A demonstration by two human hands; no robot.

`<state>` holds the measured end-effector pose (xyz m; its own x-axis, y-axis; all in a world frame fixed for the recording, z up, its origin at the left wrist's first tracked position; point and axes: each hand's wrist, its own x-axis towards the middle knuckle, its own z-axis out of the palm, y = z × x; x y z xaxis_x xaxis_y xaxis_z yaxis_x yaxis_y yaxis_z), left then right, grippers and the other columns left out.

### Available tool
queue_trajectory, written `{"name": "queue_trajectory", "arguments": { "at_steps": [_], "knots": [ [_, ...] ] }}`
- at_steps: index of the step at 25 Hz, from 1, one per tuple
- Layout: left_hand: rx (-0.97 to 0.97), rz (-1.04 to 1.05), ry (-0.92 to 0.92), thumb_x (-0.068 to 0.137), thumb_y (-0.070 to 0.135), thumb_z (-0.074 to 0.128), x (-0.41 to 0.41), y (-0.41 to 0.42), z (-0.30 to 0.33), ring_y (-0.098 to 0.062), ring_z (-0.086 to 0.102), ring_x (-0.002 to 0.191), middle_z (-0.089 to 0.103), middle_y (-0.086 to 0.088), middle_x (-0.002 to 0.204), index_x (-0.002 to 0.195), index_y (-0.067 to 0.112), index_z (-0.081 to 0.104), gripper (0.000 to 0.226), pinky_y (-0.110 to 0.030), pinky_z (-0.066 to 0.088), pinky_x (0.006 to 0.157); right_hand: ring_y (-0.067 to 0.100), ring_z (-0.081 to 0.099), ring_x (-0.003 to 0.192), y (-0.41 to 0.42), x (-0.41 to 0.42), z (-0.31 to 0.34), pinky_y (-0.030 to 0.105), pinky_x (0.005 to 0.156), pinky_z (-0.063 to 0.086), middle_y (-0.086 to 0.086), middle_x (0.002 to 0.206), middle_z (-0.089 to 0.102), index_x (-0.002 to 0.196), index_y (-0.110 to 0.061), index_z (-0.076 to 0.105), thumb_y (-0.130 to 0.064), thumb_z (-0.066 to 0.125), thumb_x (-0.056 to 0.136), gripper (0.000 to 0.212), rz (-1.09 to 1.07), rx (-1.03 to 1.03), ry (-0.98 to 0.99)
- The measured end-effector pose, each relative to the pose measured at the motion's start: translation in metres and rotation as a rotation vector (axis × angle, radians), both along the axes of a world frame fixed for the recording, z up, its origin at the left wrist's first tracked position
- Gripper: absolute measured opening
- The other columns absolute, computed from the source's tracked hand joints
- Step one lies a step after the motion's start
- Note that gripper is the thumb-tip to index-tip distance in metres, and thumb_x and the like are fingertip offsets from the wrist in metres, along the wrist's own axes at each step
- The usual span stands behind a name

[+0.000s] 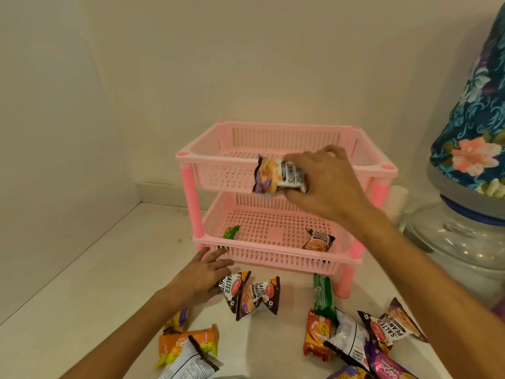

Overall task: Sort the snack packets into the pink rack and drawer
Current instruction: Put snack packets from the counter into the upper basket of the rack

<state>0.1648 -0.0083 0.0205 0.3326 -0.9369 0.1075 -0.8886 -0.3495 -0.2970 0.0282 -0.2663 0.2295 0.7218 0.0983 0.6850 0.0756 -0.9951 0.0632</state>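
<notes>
Views: one only, the head camera; no second view shares the scene.
Position: above and in front of the white counter, on the person's side of it.
Facing: forward and downward, toward the corner where two cream walls meet.
Centre: the pink rack stands just right of middle, its front toward the lens.
Nearness: close, both forearms enter from the 6 o'clock edge.
Edges: loose packets are cut off at 6 o'clock; a floral cloth cover is cut off at 3 o'clock.
Lens: wide-angle, straight lines bow toward the borders.
</notes>
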Motion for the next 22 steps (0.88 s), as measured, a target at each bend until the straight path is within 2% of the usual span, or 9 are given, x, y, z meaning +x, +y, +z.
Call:
{"name": "queue_trajectory", "arguments": {
  "at_steps": [3,6,10,13,16,19,22],
  "knots": [
    [-0.19,-0.06,-0.005,0.068,0.048,0.07,-0.009,-0.005,0.036,-0.027,0.048,0.13,0.062,0.006,0.129,0.112,0.028,0.065,0.049,-0.056,0.045,0.1,0.028,0.065,0.09,-0.023,0.006,0.034,0.044,0.094,0.033,0.007,0.102,0.071,0.122,-0.018,0.056,-0.049,0.051,0.069,0.062,-0.097,0.069,-0.076],
    [-0.397,-0.108,0.088,0.073,0.045,0.062,-0.019,-0.012,0.081,-0.029,0.046,0.131,0.062,-0.001,0.129,0.111,0.019,0.066,0.046,-0.054,0.042,0.103,0.033,0.064,0.092,-0.055,0.021,0.049,0.044,0.09,0.036,0.012,0.104,0.07,0.121,-0.016,0.054,-0.047,0.049,0.074,0.056,-0.25,0.124,-0.086],
    [-0.668,-0.135,0.233,0.073,0.041,0.061,-0.028,-0.018,0.133,-0.02,0.048,0.125,0.066,-0.004,0.12,0.113,0.009,0.068,0.052,-0.031,0.034,0.108,0.036,0.062,0.095,-0.098,0.046,0.043,0.04,0.076,0.037,0.018,0.102,0.068,0.115,-0.012,0.055,-0.038,0.054,0.083,0.041,-0.519,0.135,0.091],
    [-0.809,-0.089,0.287,0.071,0.045,0.064,-0.028,-0.02,0.158,-0.018,0.052,0.12,0.068,-0.003,0.116,0.111,0.008,0.069,0.055,-0.029,0.039,0.103,0.036,0.061,0.09,-0.116,0.059,0.034,0.035,0.068,0.037,0.017,0.1,0.067,0.107,-0.013,0.059,-0.034,0.055,0.08,0.034,-0.576,0.214,0.191],
    [-0.875,-0.079,0.272,0.071,0.046,0.066,-0.023,-0.022,0.179,-0.019,0.055,0.117,0.068,-0.006,0.116,0.111,0.007,0.069,0.056,-0.028,0.039,0.102,0.034,0.06,0.102,-0.123,0.065,0.03,0.039,0.079,0.042,0.013,0.114,0.066,0.116,-0.022,0.058,-0.031,0.058,0.079,0.038,-0.53,0.24,0.317],
    [-0.873,-0.09,0.187,0.071,0.034,0.07,-0.014,-0.023,0.202,-0.024,0.056,0.116,0.069,-0.01,0.114,0.111,0.003,0.067,0.051,-0.033,0.042,0.101,0.026,0.052,0.12,-0.125,0.065,0.034,0.043,0.096,0.037,-0.002,0.13,0.06,0.13,-0.032,0.048,-0.036,0.065,0.078,0.055,-0.482,0.229,0.486],
    [-0.89,-0.1,0.072,0.072,0.028,0.07,-0.007,-0.024,0.228,-0.025,0.055,0.11,0.07,-0.015,0.108,0.108,0.0,0.067,0.045,-0.029,0.039,0.095,0.023,0.052,0.12,-0.122,0.063,0.04,0.043,0.097,0.034,-0.007,0.133,0.056,0.134,-0.034,0.045,-0.037,0.071,0.071,0.069,-0.441,0.272,0.519]
  ]
}}
